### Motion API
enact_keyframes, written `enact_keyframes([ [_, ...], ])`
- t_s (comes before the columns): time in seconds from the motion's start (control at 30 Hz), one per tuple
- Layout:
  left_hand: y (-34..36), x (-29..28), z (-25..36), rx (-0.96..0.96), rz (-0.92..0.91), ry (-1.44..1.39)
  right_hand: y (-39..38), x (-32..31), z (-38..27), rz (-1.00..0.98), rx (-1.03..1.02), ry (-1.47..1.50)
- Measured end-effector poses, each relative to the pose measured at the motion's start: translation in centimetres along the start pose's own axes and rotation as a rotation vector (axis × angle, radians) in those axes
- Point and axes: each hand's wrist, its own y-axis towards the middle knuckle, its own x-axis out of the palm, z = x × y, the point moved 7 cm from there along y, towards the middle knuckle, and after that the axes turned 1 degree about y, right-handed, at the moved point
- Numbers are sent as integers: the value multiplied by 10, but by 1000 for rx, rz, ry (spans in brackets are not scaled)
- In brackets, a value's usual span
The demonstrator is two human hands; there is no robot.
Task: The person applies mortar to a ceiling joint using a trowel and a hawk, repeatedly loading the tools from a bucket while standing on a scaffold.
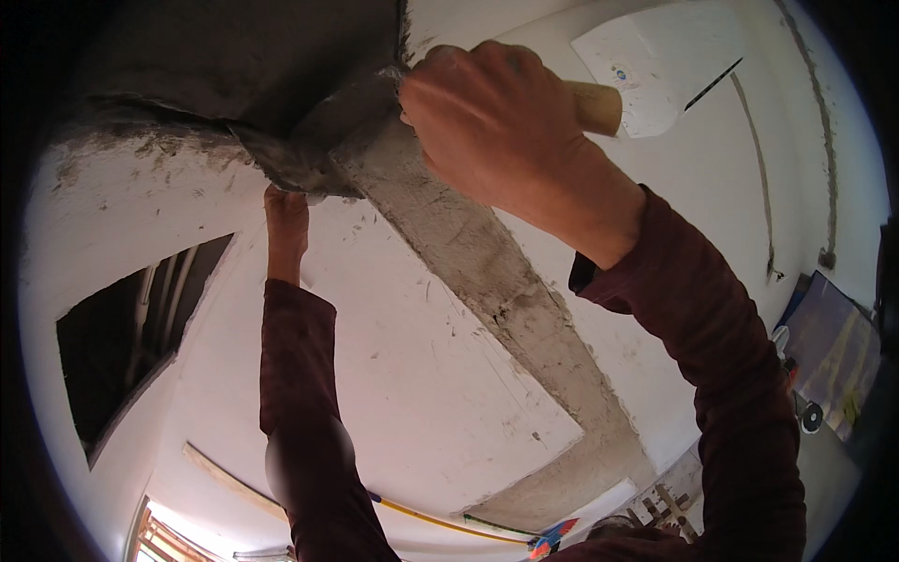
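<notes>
My right hand (510,131) is wrapped round a trowel's round wooden handle (599,109), whose end sticks out past the fist. The trowel's blade is mostly hidden by the hand and the shadow to its left. My left hand (287,225) is raised with bent fingers at the lower edge of a dark, mortar-smeared piece (290,164). What those fingers grip is hidden. Dark grey mortar (234,56) covers the area above both hands. From there a lighter grey mortar strip (487,272) slants down to the right across the white surface.
A dark rectangular opening (140,328) with pipes lies at the left. A white panel (660,66) is at the upper right. A yellow pole (449,521) and a wooden batten (229,478) are low in view. A sheet-like picture (832,351) stands at the right.
</notes>
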Motion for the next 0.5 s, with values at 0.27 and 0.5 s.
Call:
enact_keyframes([
  [0.27,-2,1,4,13,-23,-12,3,-42,-10,135,-137,12],
  [0.5,-2,-11,8,-19,-22,87,14,-70,-15,230,-233,79],
])
